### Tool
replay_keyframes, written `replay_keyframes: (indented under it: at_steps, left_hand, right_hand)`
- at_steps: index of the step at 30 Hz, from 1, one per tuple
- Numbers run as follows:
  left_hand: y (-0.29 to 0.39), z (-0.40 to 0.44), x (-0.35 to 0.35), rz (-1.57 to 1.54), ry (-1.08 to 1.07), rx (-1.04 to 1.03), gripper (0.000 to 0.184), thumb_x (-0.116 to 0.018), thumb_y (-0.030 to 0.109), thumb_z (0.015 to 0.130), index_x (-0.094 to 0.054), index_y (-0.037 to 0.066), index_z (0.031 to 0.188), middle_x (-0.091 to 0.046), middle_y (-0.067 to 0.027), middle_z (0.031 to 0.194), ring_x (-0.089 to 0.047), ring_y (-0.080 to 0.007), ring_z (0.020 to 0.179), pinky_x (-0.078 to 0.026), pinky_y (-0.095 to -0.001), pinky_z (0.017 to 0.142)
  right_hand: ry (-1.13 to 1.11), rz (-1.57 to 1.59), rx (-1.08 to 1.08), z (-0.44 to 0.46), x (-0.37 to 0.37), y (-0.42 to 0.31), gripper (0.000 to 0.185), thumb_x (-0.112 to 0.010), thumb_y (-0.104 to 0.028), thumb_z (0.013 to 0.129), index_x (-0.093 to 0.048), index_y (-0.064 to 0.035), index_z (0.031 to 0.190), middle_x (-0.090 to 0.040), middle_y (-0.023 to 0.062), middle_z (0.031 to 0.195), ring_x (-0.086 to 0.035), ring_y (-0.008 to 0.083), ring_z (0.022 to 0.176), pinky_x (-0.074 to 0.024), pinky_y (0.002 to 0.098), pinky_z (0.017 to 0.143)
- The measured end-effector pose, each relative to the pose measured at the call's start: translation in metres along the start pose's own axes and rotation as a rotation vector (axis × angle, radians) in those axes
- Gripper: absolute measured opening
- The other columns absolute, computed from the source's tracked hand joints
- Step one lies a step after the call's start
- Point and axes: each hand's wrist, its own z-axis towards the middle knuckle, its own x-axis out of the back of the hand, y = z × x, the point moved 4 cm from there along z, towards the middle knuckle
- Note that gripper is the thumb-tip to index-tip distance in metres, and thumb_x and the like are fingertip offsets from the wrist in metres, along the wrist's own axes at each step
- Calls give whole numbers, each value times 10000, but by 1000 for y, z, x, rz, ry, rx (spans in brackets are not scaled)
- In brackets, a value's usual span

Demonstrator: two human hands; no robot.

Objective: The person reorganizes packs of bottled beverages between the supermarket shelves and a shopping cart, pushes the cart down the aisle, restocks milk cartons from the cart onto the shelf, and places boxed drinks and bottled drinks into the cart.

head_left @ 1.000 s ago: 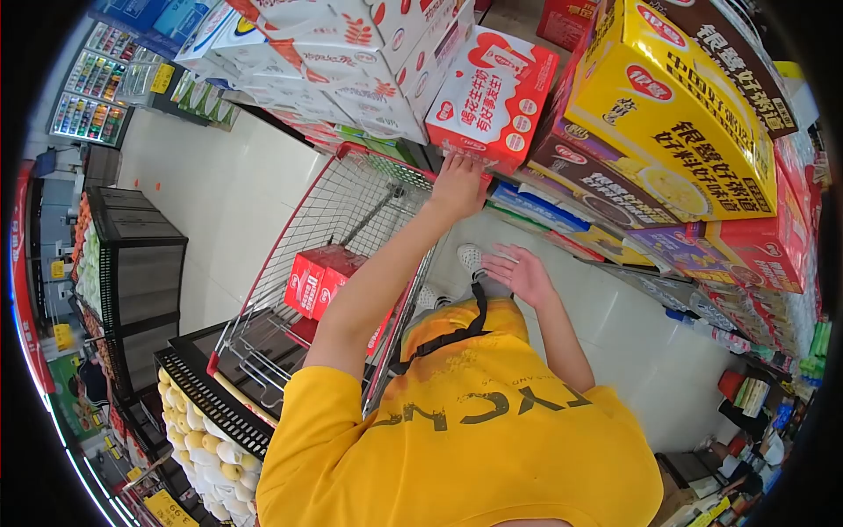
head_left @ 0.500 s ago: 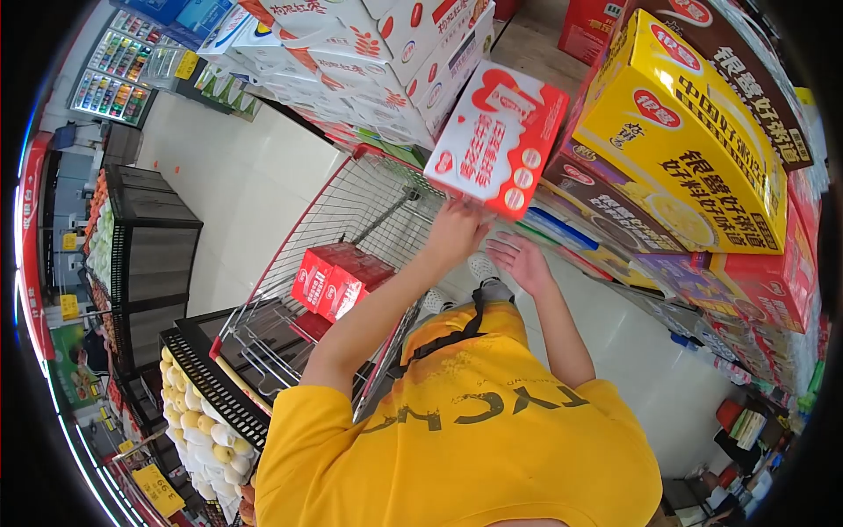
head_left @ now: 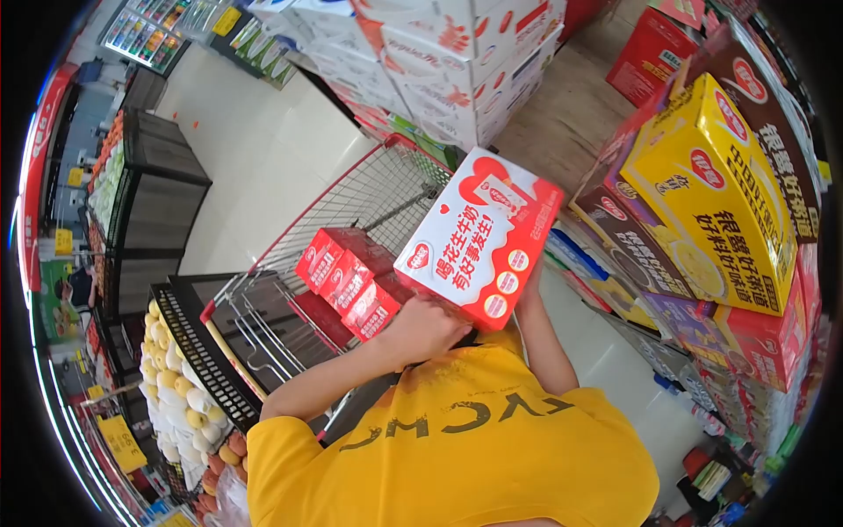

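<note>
A red-and-white carton of peanut milk [head_left: 479,233] is held close in front of my chest, its printed face tilted up. My left hand [head_left: 430,331] grips the carton's near lower edge, fingers curled underneath. At its right side, my right hand [head_left: 530,297] supports it; most of those fingers are hidden behind the box. Just left of the carton stands a wire shopping cart [head_left: 351,195] with a red rim. Small red boxes [head_left: 347,279] sit together inside the cart.
To the right, yellow porridge cartons [head_left: 716,189] are stacked on other boxes. White milk cartons [head_left: 457,70] are piled ahead beside a wooden surface [head_left: 562,119]. A fruit stand with wrapped pears [head_left: 180,391] borders the cart on the left. Tiled floor [head_left: 237,167] lies beyond the cart.
The peanut milk carton has come from beside the stacks toward my chest. My right hand, open and apart before, is now against the carton's side. My left hand has moved back with it.
</note>
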Motion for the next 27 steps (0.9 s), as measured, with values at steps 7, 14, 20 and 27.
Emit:
replay_keyframes:
  at_steps: [7, 14, 20, 27]
  left_hand:
    - [25, -33, -19, -83, 97, 61, 307, -556, 237, 891, -603, 43, 658, -610, -122, 571, -631, -278, 540, -496, -397, 535]
    - [-3, -94, -40, -140, 184, 292, 276, -554, 229, 889, -621, 46, 693, -599, -118, 550, -620, -284, 502, -484, -420, 471]
    - [-67, -153, -36, -72, 206, 578, 241, -531, 241, 910, -646, 52, 816, -595, -121, 544, -622, -298, 506, -491, -427, 466]
    - [-152, -199, -70, 101, 211, 721, 271, -518, 263, 923, -653, 34, 871, -614, -134, 575, -628, -314, 530, -507, -445, 506]
  right_hand:
    - [44, -147, -314, -19, 20, 97, 708, -439, -635, 896, -440, -92, 1351, -516, 107, 1344, -525, 276, 1184, -433, 446, 998]
    - [23, -294, -583, 22, 29, 159, 725, -449, -644, 887, -434, -94, 1359, -516, 106, 1343, -523, 268, 1187, -435, 444, 997]
    - [-8, -374, -705, 94, 8, 277, 740, -459, -652, 879, -429, -96, 1366, -515, 105, 1342, -521, 262, 1189, -437, 442, 995]
    - [74, -459, -723, 156, 55, 382, 623, -633, -474, 870, -448, -112, 1341, -561, 117, 1259, -573, 213, 1107, -498, 378, 904]
